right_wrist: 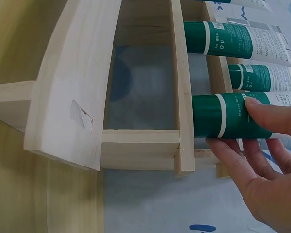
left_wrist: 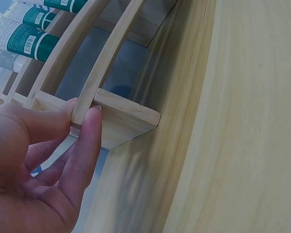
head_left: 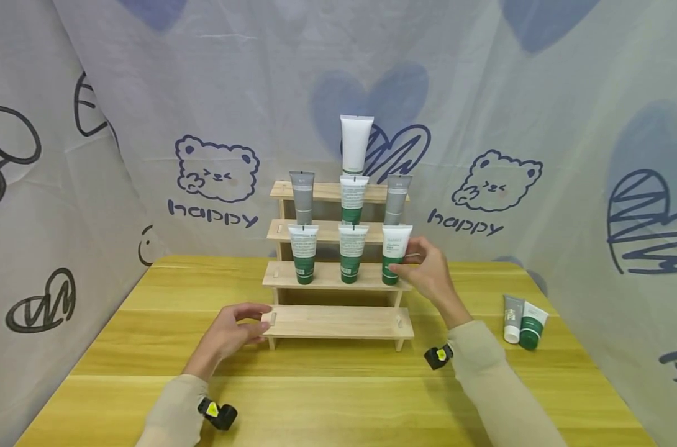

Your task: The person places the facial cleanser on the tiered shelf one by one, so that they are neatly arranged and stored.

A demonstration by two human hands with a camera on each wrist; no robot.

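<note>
A wooden tiered rack (head_left: 338, 321) stands on the table, with squeeze tubes upright on its upper steps. My right hand (head_left: 428, 273) holds a white-and-green tube (head_left: 395, 248) at the right end of the second step, thumb in front and fingers behind. In the right wrist view its green cap (right_wrist: 206, 116) is right at the step's edge. My left hand (head_left: 235, 332) pinches the left end of the bottom step between thumb and fingers; the left wrist view shows this shelf end (left_wrist: 87, 99) close up. Two more white-and-green tubes (head_left: 303, 254) share the second step.
On the third step are two grey tubes (head_left: 302, 197) and a white-and-green tube (head_left: 352, 198); a larger white tube (head_left: 356, 143) tops the rack. A grey tube (head_left: 512, 318) and a green-and-white tube (head_left: 532, 325) lie at the table's right. A printed cloth (head_left: 316, 49) hangs behind.
</note>
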